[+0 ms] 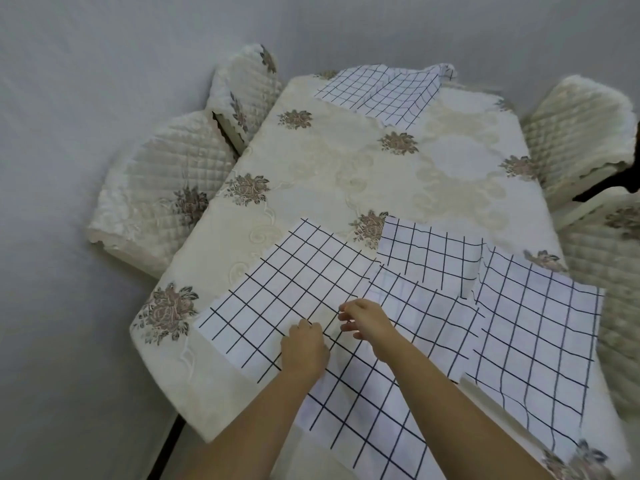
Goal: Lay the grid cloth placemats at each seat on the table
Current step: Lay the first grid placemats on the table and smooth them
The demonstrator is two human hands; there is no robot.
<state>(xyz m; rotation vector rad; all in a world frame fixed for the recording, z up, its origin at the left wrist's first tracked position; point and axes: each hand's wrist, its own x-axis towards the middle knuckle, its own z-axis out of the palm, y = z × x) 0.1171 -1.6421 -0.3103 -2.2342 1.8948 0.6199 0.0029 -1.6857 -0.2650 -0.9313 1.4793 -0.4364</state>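
Several white placemats with a black grid lie overlapping at the near end of the table [346, 174]. The leftmost near placemat [277, 292] lies askew, and my left hand [304, 348] rests on its near right part with the fingers curled onto the cloth. My right hand [367, 320] is beside it, fingers bent, pinching or touching the cloth where this mat meets the nearest placemat [363, 410]. More grid mats lie at the middle [426, 251] and the right [533, 327]. One grid placemat [381, 91] lies at the far end, its right side rumpled.
The table wears a cream embroidered cloth with brown flower motifs. Quilted cream chair covers stand at the left [162, 192], the far left [242, 84] and the right [575, 133], with another at the near right [620, 271]. The floor is pale grey.
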